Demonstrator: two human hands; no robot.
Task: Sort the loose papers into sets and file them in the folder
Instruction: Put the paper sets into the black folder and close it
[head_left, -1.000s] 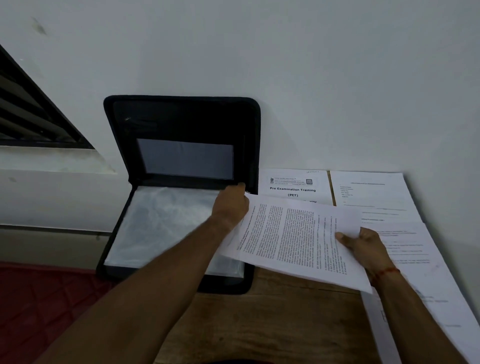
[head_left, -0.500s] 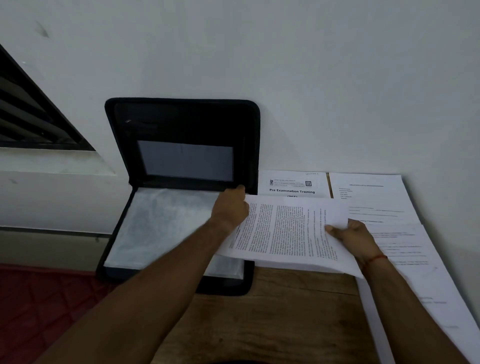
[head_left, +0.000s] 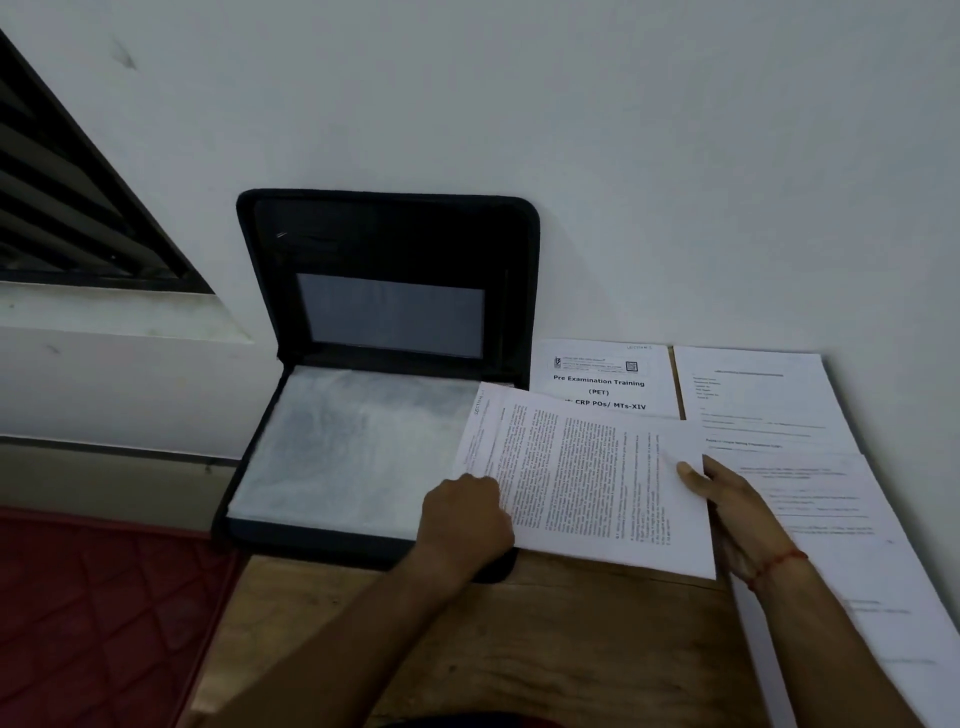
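Observation:
A black zip folder (head_left: 260, 364) stands open against the wall, its lid upright and clear plastic sleeves (head_left: 353, 447) lying flat in its base. A set of printed sheets (head_left: 582, 478) lies turned sideways, overlapping the folder's right edge. My left hand (head_left: 467, 519) grips the set at its lower left edge. At the right edge my right hand (head_left: 727, 509) holds the set, thumb on top. Behind it lies a sheet headed "Pre Examination Training" (head_left: 597, 387), with more loose papers (head_left: 810, 467) to the right.
Everything rests on a wooden tabletop (head_left: 519, 649) against a white wall (head_left: 571, 130). A red quilted surface (head_left: 93, 613) lies at the lower left. A dark louvred window (head_left: 62, 208) sits at the upper left above a ledge.
My left hand slid from the set's top left corner, near the folder hinge, down to its lower left edge. The set has swung and settled lower, showing more of the sheet behind it.

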